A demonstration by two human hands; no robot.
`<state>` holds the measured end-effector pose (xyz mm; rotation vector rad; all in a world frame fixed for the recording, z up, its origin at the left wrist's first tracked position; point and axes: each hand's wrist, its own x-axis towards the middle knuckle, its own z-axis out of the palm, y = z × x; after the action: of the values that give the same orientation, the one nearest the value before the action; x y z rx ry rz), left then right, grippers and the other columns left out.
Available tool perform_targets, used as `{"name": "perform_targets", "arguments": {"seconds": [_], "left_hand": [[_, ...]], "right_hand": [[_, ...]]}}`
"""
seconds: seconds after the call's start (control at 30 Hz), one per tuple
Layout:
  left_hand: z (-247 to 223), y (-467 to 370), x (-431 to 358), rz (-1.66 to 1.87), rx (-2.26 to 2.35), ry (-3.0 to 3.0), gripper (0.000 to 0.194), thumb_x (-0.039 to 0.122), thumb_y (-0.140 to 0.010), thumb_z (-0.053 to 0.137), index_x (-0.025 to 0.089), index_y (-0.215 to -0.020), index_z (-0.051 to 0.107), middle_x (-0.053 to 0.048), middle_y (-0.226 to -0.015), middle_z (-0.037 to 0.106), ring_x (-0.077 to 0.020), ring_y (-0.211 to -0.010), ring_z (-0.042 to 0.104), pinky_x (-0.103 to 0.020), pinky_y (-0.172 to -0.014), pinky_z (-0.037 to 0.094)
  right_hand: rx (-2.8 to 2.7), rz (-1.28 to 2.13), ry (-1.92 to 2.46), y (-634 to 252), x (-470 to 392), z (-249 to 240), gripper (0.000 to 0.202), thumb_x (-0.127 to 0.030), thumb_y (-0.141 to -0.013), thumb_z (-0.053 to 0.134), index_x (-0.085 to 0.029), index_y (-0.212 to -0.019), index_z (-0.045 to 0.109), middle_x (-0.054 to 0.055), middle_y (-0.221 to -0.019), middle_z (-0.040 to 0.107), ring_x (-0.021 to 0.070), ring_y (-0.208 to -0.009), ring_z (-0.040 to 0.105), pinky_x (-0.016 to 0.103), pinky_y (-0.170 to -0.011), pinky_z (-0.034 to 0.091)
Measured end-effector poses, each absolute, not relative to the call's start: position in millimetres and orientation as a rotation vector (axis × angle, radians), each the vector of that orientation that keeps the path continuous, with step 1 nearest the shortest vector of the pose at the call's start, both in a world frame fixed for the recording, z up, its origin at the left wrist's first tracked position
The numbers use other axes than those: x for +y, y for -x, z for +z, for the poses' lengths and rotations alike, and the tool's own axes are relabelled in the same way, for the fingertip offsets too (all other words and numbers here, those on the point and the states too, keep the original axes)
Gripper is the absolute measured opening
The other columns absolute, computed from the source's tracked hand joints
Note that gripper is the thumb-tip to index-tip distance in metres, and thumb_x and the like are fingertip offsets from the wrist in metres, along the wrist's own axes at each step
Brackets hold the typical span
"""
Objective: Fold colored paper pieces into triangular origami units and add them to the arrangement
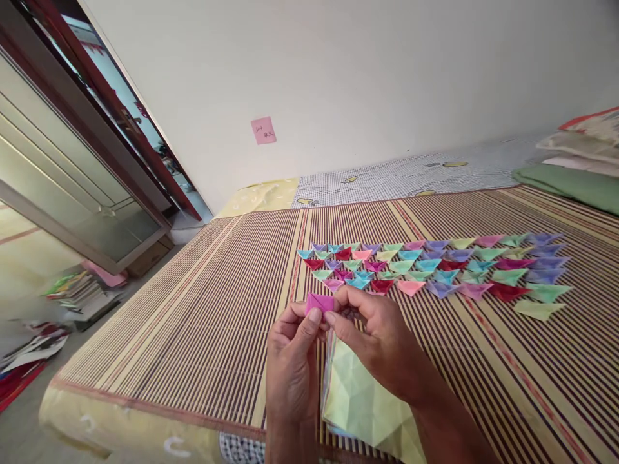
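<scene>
Between both hands is a small folded piece of magenta paper (319, 301), raised above the striped mat. My left hand (296, 338) pinches its lower left part with thumb and fingers. On its right side, my right hand (374, 332) grips the edge and lower corner, thumb in front. Crease lines cross the paper's face. Under my right hand and wrist lies a creased pale yellow sheet (362, 393), partly hidden by the forearm. Just beyond my hands, several rows of folded colored paper pieces (409, 265) lie on the mat.
The striped bamboo mat (193, 322) covers a bed. Folded bedding (575, 183) is piled at the far right. A pink note (264, 130) is stuck to the wall. Left of the bed are a glass-panelled door (72, 167) and stacked books (80, 290) on the floor.
</scene>
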<state>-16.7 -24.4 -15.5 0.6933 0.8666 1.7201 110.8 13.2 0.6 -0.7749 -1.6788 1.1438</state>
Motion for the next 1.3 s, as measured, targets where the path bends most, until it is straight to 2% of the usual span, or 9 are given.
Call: {"name": "perform_targets", "arguments": {"seconds": [0.17, 0.37, 0.47, 0.63, 0.83, 1.0, 1.13, 1.3], "left_hand": [[-13, 30, -29, 1.665, 1.018, -0.956, 0.01, 0.023, -0.081, 0.085, 0.018, -0.082, 0.076, -0.001, -0.075, 0.072, -0.0128, -0.071, 0.066, -0.024, -0.074, 0.055], [-15, 20, -28, 1.932, 1.029, -0.815, 0.012, 0.025, -0.078, 0.087, 0.021, -0.078, 0.076, 0.001, -0.077, 0.073, -0.0117, -0.073, 0.066, -0.022, -0.073, 0.054], [-15, 16, -27, 1.945, 1.003, -0.758, 0.014, 0.027, -0.078, 0.087, 0.021, -0.076, 0.075, 0.0, -0.079, 0.073, -0.0136, -0.076, 0.068, -0.024, -0.076, 0.055], [-16, 22, -29, 1.774, 0.995, -0.853, 0.016, 0.031, -0.085, 0.081, 0.019, -0.076, 0.076, 0.0, -0.07, 0.066, -0.0112, -0.066, 0.058, -0.021, -0.065, 0.05], [-18, 29, -32, 1.737, 1.037, -1.037, 0.021, 0.034, -0.094, 0.071, 0.019, -0.08, 0.077, 0.0, -0.07, 0.065, -0.0118, -0.066, 0.055, -0.022, -0.066, 0.048], [-15, 26, -34, 1.688, 1.125, -1.097, 0.009, 0.03, -0.09, 0.077, 0.021, -0.091, 0.08, -0.002, -0.074, 0.071, -0.0135, -0.068, 0.061, -0.023, -0.065, 0.051], [-15, 22, -33, 1.741, 1.135, -1.023, 0.01, 0.031, -0.086, 0.079, 0.021, -0.085, 0.08, -0.001, -0.069, 0.069, -0.0119, -0.061, 0.059, -0.021, -0.057, 0.049], [-15, 21, -31, 1.747, 1.097, -0.994, 0.012, 0.031, -0.086, 0.08, 0.021, -0.081, 0.079, 0.0, -0.066, 0.066, -0.01, -0.06, 0.056, -0.018, -0.057, 0.048]], "right_hand": [[-1.797, 1.174, 0.811, -116, 12, 1, 0.021, -0.018, -0.091, 0.061, -0.021, -0.072, 0.053, -0.004, -0.066, 0.048, 0.0122, -0.061, 0.044, 0.025, -0.053, 0.035], [-1.705, 1.205, 0.748, -115, 13, 4, 0.018, -0.029, -0.095, 0.066, -0.019, -0.079, 0.065, -0.004, -0.065, 0.052, 0.012, -0.059, 0.045, 0.026, -0.053, 0.037], [-1.654, 1.225, 0.712, -115, 13, 4, 0.018, -0.03, -0.095, 0.065, -0.019, -0.081, 0.067, -0.003, -0.068, 0.055, 0.012, -0.06, 0.047, 0.026, -0.054, 0.038], [-1.612, 1.197, 0.738, -115, 13, 4, 0.022, -0.027, -0.093, 0.061, -0.02, -0.073, 0.058, -0.004, -0.063, 0.048, 0.0112, -0.056, 0.041, 0.026, -0.05, 0.034], [-1.581, 1.217, 0.746, -116, 15, 2, 0.023, -0.03, -0.093, 0.06, -0.02, -0.072, 0.056, -0.005, -0.063, 0.046, 0.0108, -0.056, 0.04, 0.026, -0.05, 0.032], [-1.529, 1.238, 0.771, -117, 16, 1, 0.023, -0.03, -0.093, 0.058, -0.02, -0.072, 0.054, -0.005, -0.063, 0.044, 0.0109, -0.056, 0.039, 0.026, -0.051, 0.033], [-1.553, 1.263, 0.729, -118, 17, 3, 0.019, -0.029, -0.093, 0.058, -0.02, -0.076, 0.059, -0.004, -0.065, 0.049, 0.0111, -0.057, 0.041, 0.026, -0.052, 0.034], [-1.529, 1.333, 0.658, -119, 19, 1, 0.019, -0.031, -0.094, 0.06, -0.02, -0.08, 0.061, -0.004, -0.067, 0.05, 0.0109, -0.057, 0.042, 0.026, -0.052, 0.035]]}}
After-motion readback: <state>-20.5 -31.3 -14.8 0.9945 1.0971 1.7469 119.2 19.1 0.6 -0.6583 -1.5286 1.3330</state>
